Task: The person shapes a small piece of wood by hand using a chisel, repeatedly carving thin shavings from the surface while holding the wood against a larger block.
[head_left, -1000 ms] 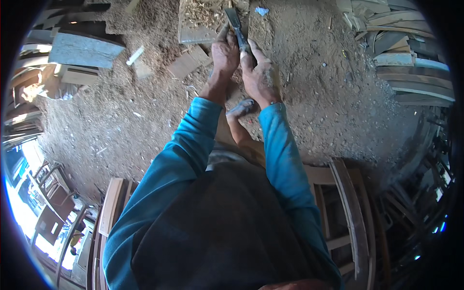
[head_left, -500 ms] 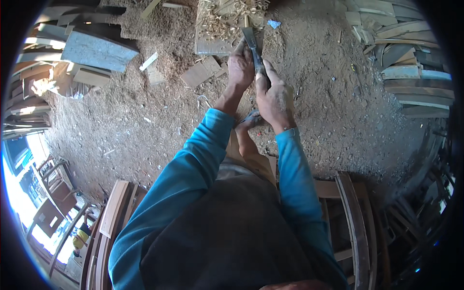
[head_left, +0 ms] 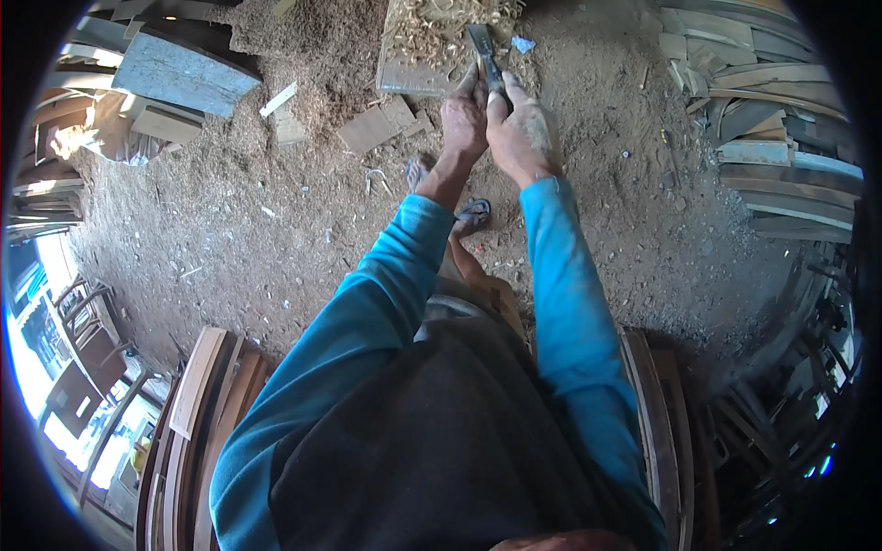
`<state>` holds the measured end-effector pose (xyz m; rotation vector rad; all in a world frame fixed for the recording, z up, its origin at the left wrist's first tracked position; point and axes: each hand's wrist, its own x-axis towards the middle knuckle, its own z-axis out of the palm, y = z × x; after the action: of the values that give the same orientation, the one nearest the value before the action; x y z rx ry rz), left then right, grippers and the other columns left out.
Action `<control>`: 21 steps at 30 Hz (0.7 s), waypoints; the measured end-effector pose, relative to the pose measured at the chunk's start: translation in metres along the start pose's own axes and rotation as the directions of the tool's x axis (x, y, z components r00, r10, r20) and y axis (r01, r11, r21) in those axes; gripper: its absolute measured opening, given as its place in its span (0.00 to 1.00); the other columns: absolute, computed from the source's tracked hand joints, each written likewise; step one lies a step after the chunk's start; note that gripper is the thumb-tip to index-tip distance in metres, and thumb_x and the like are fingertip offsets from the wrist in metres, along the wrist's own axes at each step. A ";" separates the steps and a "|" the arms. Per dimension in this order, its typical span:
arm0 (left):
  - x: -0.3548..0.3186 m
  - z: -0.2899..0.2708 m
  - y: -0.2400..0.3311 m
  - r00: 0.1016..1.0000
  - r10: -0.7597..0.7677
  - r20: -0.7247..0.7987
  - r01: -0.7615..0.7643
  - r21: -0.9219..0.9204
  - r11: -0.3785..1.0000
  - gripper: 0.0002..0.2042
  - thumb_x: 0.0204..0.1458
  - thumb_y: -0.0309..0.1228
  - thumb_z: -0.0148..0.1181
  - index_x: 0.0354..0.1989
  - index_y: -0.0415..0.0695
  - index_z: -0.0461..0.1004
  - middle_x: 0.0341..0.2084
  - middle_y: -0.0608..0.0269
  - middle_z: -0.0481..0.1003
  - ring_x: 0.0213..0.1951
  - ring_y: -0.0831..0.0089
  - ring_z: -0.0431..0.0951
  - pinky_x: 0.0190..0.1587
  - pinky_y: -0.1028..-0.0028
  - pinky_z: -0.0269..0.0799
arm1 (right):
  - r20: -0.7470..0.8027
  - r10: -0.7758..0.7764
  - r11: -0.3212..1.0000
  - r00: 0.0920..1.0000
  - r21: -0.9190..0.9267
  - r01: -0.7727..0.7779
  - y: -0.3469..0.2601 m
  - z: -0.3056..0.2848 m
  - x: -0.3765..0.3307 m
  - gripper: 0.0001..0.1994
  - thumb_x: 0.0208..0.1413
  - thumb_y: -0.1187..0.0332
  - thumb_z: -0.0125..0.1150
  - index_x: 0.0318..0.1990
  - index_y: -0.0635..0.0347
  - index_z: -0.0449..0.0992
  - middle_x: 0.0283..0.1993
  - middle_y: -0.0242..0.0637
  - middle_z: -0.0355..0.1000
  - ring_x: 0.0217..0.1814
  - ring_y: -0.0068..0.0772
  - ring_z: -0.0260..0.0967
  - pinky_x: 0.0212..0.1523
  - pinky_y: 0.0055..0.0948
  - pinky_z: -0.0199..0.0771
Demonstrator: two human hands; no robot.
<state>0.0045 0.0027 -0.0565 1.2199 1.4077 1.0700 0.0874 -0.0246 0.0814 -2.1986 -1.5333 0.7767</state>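
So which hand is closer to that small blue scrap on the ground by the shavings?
The right hand, directly below the blue scrap. The left hand sits farther left, across the chisel-like tool.

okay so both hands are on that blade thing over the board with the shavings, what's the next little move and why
Probably ease the dark blade down toward the wooden board. Left hand and right hand both clasp it, its tip hangs by the board's shavings-strewn edge, and whether it touches cannot be told.

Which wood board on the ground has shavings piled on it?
The board just ahead of the hands, under the chisel blade. The grey plank far left and the small offcuts between them carry no such curls.
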 end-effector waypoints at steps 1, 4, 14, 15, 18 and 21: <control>-0.001 -0.003 0.005 1.000 -0.019 0.012 0.019 0.028 0.999 0.23 0.69 0.39 0.52 0.67 0.40 0.70 0.38 0.38 0.81 0.37 0.61 0.85 0.40 0.62 0.77 | 0.034 0.027 1.000 0.999 0.008 -0.027 0.002 -0.001 -0.001 0.26 0.66 0.54 0.51 0.66 0.57 0.72 0.52 0.60 0.77 0.53 0.64 0.77 0.55 0.52 0.77; -0.004 -0.003 0.021 0.999 -0.036 -0.004 0.036 0.069 0.997 0.23 0.68 0.38 0.51 0.68 0.39 0.68 0.46 0.37 0.81 0.47 0.52 0.84 0.48 0.62 0.77 | 0.034 0.017 0.997 0.999 0.078 -0.020 0.017 0.000 -0.002 0.26 0.66 0.54 0.51 0.67 0.56 0.71 0.54 0.60 0.77 0.55 0.64 0.76 0.56 0.51 0.76; -0.007 -0.001 0.031 0.984 -0.147 0.102 0.168 -0.246 0.955 0.20 0.71 0.34 0.46 0.66 0.40 0.70 0.26 0.60 0.79 0.26 0.72 0.77 0.32 0.69 0.76 | 0.083 -0.034 0.980 0.996 0.198 0.017 0.031 -0.033 -0.036 0.26 0.67 0.56 0.51 0.67 0.62 0.71 0.56 0.60 0.76 0.56 0.62 0.77 0.58 0.49 0.76; -0.010 -0.002 0.024 0.982 -0.160 0.103 0.183 -0.289 0.940 0.20 0.71 0.33 0.45 0.67 0.40 0.70 0.26 0.62 0.78 0.26 0.74 0.76 0.31 0.71 0.75 | 0.111 -0.012 0.973 0.994 0.229 -0.013 0.029 -0.035 -0.053 0.26 0.67 0.56 0.51 0.67 0.63 0.70 0.56 0.61 0.76 0.56 0.61 0.77 0.57 0.49 0.76; -0.007 -0.004 0.011 0.977 -0.173 0.123 0.206 -0.364 0.908 0.20 0.72 0.33 0.45 0.68 0.39 0.68 0.25 0.67 0.75 0.26 0.79 0.72 0.29 0.74 0.73 | 0.139 0.010 0.953 0.990 0.300 -0.052 0.030 -0.030 -0.074 0.26 0.68 0.57 0.51 0.67 0.66 0.70 0.56 0.62 0.76 0.56 0.61 0.77 0.56 0.49 0.77; -0.005 -0.006 0.013 0.967 -0.192 0.167 0.242 -0.368 0.898 0.21 0.72 0.33 0.46 0.70 0.40 0.67 0.26 0.68 0.74 0.26 0.79 0.71 0.30 0.74 0.72 | 0.198 0.090 0.936 0.976 0.317 -0.151 0.023 -0.028 -0.060 0.26 0.68 0.58 0.51 0.67 0.65 0.69 0.53 0.63 0.77 0.54 0.62 0.78 0.53 0.49 0.78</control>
<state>0.0005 -0.0008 -0.0423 0.8074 1.1365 1.0331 0.1057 -0.0881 0.1049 -2.0283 -1.2403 1.2080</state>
